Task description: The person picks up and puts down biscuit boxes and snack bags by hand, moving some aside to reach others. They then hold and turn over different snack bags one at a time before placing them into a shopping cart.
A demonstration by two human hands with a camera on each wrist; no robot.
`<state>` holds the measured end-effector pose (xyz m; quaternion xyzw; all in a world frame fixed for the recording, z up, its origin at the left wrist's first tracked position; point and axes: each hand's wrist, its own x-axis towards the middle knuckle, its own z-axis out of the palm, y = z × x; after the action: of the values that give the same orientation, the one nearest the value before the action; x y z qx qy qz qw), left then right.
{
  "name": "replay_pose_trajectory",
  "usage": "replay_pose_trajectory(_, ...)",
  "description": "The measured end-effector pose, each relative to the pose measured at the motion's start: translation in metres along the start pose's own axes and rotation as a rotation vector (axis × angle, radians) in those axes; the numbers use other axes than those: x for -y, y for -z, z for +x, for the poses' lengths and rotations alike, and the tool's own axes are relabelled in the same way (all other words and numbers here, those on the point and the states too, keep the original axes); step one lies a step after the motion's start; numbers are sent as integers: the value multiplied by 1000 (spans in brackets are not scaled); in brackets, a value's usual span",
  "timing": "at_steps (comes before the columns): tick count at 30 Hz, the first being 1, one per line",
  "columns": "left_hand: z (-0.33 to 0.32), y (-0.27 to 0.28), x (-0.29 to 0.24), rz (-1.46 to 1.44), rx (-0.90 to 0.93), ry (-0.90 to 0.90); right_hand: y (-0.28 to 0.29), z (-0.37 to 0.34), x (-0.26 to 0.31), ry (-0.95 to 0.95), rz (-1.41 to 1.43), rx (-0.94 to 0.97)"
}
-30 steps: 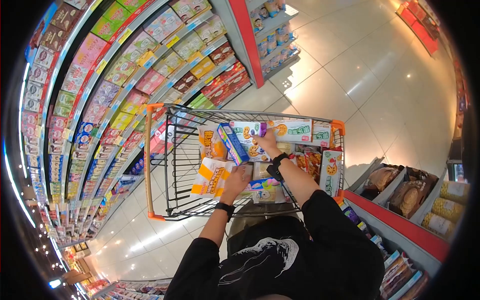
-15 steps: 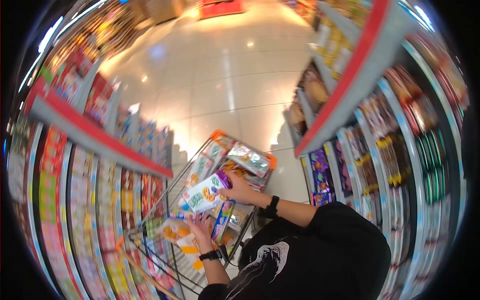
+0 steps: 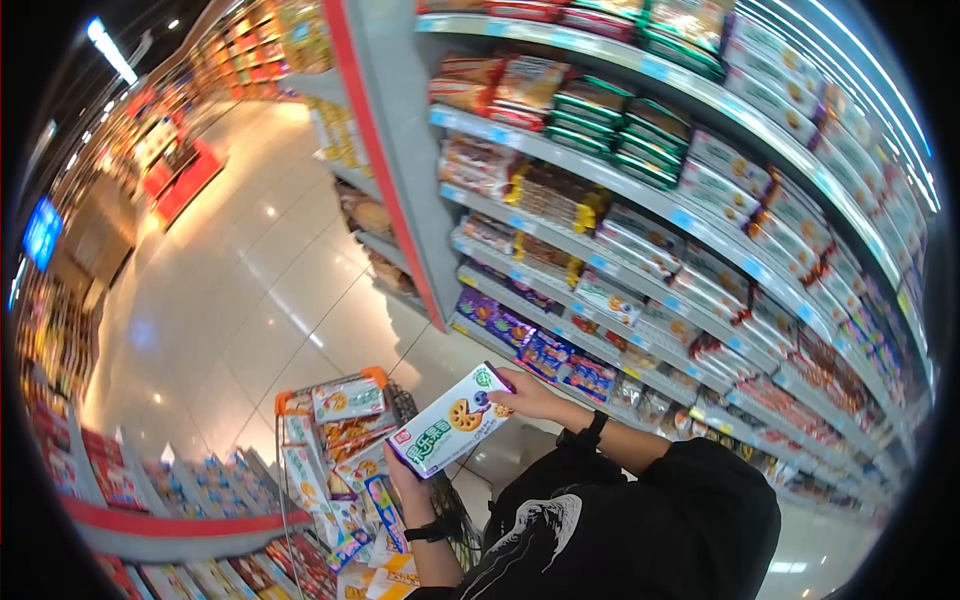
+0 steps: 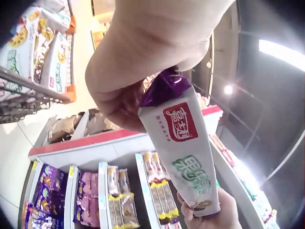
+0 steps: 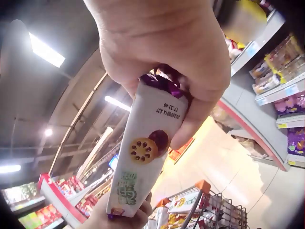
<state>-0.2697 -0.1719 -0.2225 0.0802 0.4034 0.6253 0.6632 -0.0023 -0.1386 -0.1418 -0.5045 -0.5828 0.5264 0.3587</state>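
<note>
Both hands hold a white biscuit pack (image 3: 450,420) with purple ends and pictures of blueberries and round biscuits, tilted in front of the body. My left hand (image 3: 408,487) grips its lower end; in the left wrist view the purple crimped wrapper (image 4: 169,88) shows at that hand's fingers. The upper end is in my right hand (image 3: 535,397), fingers and thumb around it, as the right wrist view also shows. Below and left of the pack stands a shopping cart (image 3: 375,374) with orange corners, filled with similar white packs (image 3: 347,398), a blue box (image 3: 385,515) and a yellow-and-white bag (image 3: 393,578).
Shelves of packaged biscuits (image 3: 640,235) rise along the right, ending at a red-edged grey panel (image 3: 385,170). Another red-edged shelf end (image 3: 200,530) is at lower left. Tiled floor (image 3: 270,290) runs ahead between them toward a red display stand (image 3: 190,185).
The head view has swung right, toward the biscuit shelves. The white pack has come up out of the cart; the left hand has left the yellow-and-white bag and now holds the pack's other end.
</note>
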Motion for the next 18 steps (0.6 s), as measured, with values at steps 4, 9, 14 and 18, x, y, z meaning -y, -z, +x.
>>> replay_pose_trajectory(4,6,-33,39,252,130,83,46,-33,-19,-61,148,-175)
replay_pose_trajectory(9,-1,-90,78,505,277,80,105,-80,-16,-122,247,-282)
replay_pose_trajectory(14,-11,-166,122,541,363,164,172,-127,-34,-68,203,-345)
replay_pose_trajectory(18,-13,-222,168,585,446,116,233,-171,-44,-149,274,-381)
